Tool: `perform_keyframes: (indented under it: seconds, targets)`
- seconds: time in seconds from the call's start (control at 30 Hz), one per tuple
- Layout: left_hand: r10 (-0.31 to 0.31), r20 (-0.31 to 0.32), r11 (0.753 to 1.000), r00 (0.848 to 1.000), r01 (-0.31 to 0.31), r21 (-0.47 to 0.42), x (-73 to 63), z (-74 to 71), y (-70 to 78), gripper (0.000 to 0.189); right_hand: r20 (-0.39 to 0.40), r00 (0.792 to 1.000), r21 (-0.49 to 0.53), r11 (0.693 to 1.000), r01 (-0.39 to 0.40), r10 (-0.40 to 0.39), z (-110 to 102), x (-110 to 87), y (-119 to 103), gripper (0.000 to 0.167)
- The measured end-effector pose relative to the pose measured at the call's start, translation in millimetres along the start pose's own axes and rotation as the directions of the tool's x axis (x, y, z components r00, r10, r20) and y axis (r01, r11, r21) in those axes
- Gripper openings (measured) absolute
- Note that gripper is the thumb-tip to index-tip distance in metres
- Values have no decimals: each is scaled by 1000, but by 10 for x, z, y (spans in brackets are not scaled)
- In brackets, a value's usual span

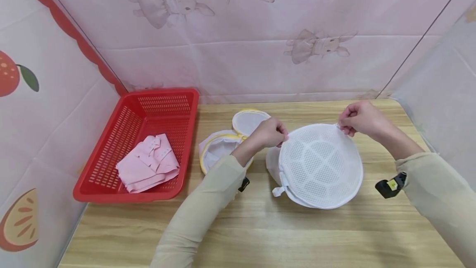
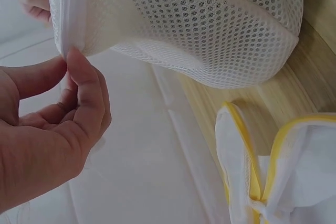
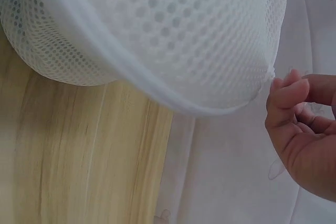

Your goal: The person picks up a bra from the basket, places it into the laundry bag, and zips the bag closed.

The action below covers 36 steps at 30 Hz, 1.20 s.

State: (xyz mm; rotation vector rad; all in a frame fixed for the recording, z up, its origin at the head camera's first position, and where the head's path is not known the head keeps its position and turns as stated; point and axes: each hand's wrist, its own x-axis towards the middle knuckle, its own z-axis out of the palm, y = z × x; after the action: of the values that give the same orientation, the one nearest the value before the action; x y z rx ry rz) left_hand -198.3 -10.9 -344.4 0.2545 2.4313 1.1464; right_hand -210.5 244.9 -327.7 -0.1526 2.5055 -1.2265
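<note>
A white mesh laundry bag (image 1: pixel 321 166) with a round lid stands tilted on the table, its zipped rim facing the head camera. My left hand (image 1: pixel 270 132) pinches the rim at its upper left; in the left wrist view the thumb and forefinger (image 2: pixel 86 85) meet on the zipper band. At the upper right of the rim, my right hand (image 1: pixel 358 120) pinches a small bit of the edge between thumb and fingertips (image 3: pixel 289 93). Whether that bit is the zipper pull, I cannot tell. The lid lies over the bag's mouth, and a white loop tab (image 1: pixel 279 190) hangs at its lower left.
Left of the mesh bag, partly behind my left forearm, is a smaller white bag with yellow trim (image 1: pixel 219 135), its lid (image 1: pixel 250 122) folded back. A red plastic basket (image 1: pixel 191 135) at the left holds a folded pink garment (image 1: pixel 150 163). Printed fabric walls (image 1: pixel 223 69) enclose the wooden table (image 1: pixel 260 235).
</note>
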Motion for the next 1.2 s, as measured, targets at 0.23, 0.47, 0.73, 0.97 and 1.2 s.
perform_keyframes:
  seconds: [0.23, 0.47, 0.73, 0.97, 1.2]
  targets:
    - [-3, -37, 999, 999, 5, 45, -45, -56, -100, 7, 5, 1000, -37, 999, -9, 9, -10, -49, 121, 10]
    - [17, 26, 999, 1000, -16, -33, -40, -55, -155, 7, 17, 999, 10, 999, 35, -35, -16, -86, 200, 11]
    - [52, 51, 983, 997, -42, -181, 23, -20, -203, 11, 13, 996, 31, 996, 86, -87, -12, -88, 191, 11]
    - [70, 18, 975, 997, -65, -212, 62, -10, -176, 15, 29, 995, 14, 995, 99, -100, 14, -62, 133, 11]
    - [81, 1, 980, 997, -79, -180, 59, -12, -131, 12, 10, 994, 28, 993, 112, -112, 47, 9, 125, 12]
